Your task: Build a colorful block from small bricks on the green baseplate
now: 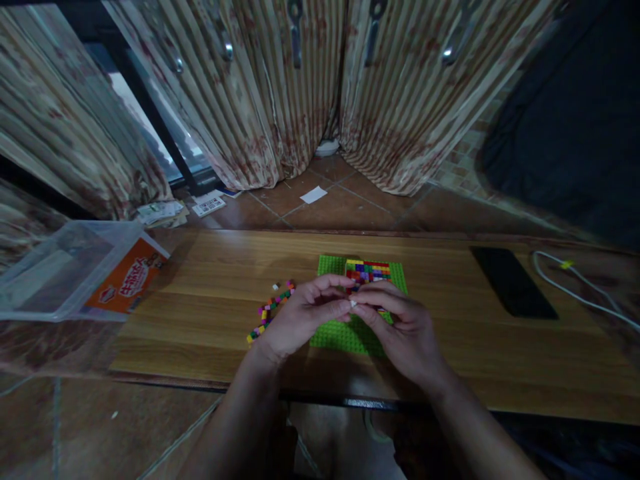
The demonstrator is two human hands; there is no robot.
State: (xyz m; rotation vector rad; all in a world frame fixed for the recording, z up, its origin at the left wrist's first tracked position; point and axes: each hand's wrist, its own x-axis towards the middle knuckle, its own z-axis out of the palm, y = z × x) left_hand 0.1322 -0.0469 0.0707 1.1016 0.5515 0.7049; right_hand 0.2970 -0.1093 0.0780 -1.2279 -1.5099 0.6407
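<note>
Over the green studded baseplate [340, 340], my two hands meet at the fingertips. A tiny white toy brick [353, 304] is pinched between the thumb and index finger of my right hand [407, 327]. My left hand [303, 313] has its thumb tip right beside that brick, its index finger arched above and its other fingers curled under the thumb; whether anything is inside them is hidden. Behind the fingers, a block of multicoloured bricks [370, 268] is built up on the baseplate, partly covered by my hands. Loose coloured bricks [270, 307] lie scattered left of the baseplate.
A clear plastic bin [75, 267] with an orange label stands at the table's left end. On the right of the wooden table [200, 280] lies a dark flat phone or tablet [513, 281], with a white cable [575, 283] beyond it. Curtains [280, 120] hang behind the table.
</note>
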